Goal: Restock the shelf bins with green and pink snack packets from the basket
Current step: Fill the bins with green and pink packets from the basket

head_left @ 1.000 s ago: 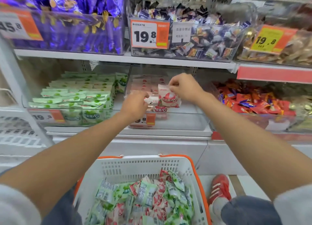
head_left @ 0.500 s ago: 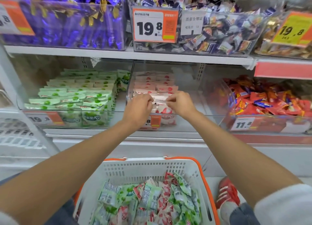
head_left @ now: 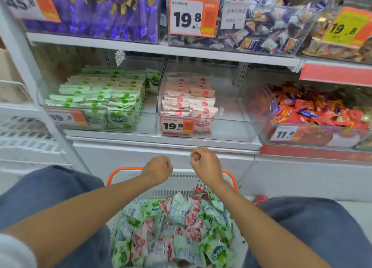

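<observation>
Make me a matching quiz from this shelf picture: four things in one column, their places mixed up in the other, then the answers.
1. stacked green packets
2. stacked pink packets
3. red sweets
4. basket

a. centre of the middle row
b. bottom of the picture
c. right of the middle row
d. left of the middle row

Pairs: 1-d, 2-a, 3-c, 4-b.

Left hand (head_left: 158, 170) and right hand (head_left: 205, 163) hover curled over basket (head_left: 181, 184).
</observation>
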The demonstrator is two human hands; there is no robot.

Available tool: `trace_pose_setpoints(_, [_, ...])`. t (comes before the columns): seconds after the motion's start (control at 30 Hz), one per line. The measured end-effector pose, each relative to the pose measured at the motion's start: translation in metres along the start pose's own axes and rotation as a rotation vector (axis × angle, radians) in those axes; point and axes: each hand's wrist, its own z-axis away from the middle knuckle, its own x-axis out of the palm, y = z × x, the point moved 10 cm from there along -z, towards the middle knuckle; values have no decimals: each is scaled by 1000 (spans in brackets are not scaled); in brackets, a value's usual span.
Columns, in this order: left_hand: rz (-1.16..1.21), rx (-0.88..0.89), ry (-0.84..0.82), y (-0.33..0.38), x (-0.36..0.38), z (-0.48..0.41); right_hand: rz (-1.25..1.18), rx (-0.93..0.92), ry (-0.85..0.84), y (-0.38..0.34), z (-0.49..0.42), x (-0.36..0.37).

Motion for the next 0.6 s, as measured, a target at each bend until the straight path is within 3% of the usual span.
trace_pose_setpoints(0.1, [-53,-64,-121,-56,39,-4,18,239,-379,59,35,85])
trace_pose_setpoints(0.2, [-52,-158,-200,-99,69,-13,116,324,-658,94,68,153])
trace_pose_setpoints(0.47, [-69,-188,-300,-119,120,-28,141,451,-905,141,93,251])
trace_pose_setpoints(0.6, [-66,-197,-325,-122,129,-25,268,409,-828,138,90,248])
